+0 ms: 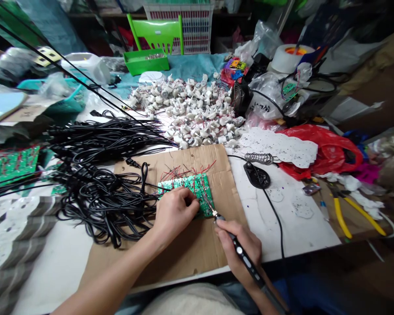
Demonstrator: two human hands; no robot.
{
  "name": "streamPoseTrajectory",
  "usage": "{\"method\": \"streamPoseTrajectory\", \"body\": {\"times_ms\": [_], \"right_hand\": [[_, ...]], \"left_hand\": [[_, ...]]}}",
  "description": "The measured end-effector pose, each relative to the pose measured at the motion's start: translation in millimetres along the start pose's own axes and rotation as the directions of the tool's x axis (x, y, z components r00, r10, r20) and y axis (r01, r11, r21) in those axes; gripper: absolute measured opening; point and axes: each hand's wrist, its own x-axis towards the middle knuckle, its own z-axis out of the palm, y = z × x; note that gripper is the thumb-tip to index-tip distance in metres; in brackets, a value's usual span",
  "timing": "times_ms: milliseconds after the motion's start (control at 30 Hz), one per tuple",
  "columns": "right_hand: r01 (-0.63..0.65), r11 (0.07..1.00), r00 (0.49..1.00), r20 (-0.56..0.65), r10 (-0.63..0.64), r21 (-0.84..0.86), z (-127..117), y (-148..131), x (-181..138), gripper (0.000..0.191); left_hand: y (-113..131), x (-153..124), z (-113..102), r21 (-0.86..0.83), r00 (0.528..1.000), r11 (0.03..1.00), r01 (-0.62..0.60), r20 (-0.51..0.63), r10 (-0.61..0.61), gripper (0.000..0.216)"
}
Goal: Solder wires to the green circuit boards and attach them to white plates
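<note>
A green circuit board [197,186] with thin red wires lies on a sheet of brown cardboard [184,249]. My left hand [174,212] rests on the board's near edge, fingers curled and pinched at something small I cannot make out. My right hand [241,247] grips a black soldering iron [239,251] like a pen; its tip touches the board's right side near the red wires. A black cord runs from the iron across the table.
A tangle of black cables [101,175] lies left. A heap of small white motors [190,113] sits behind, with a soldering stand [258,173], yellow pliers [343,216], red plastic bag [325,148], tape roll [287,57], green tray [146,61] and more boards [11,162] around.
</note>
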Motion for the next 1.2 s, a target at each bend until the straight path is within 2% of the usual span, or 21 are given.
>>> {"method": "streamPoseTrajectory", "body": {"times_ms": [167, 367, 700, 1067, 1200], "right_hand": [[-0.070, 0.997, 0.997, -0.023, 0.071, 0.042, -2.0, 0.9, -5.8, 0.024], [-0.092, 0.994, 0.995, -0.041, 0.094, 0.052, -0.5, 2.9, -6.8, 0.022], [-0.113, 0.993, 0.989, -0.091, 0.117, 0.039, 0.7, 5.5, -9.9, 0.017], [-0.082, 0.997, 0.989, -0.120, 0.082, -0.001, 2.3, 8.1, -11.9, 0.016], [-0.061, 0.998, 0.990, -0.130, 0.059, -0.016, 1.8, 8.8, -13.5, 0.016]], "left_hand": [[0.8, 0.2, 0.8, -0.006, 1.000, 1.000, 0.014, -0.004, -0.014, 0.016], [-2.7, 0.7, 2.8, 0.009, 1.000, 1.000, 0.001, -0.016, -0.001, 0.015], [-0.2, 0.8, 0.4, 0.007, 0.998, 0.998, 0.056, 0.006, -0.056, 0.014], [3.8, 0.8, -4.9, 0.042, 0.996, 0.996, 0.075, 0.034, -0.076, 0.014], [3.1, -1.0, -5.8, 0.109, 0.999, 0.994, 0.015, 0.031, -0.018, 0.013]]}}
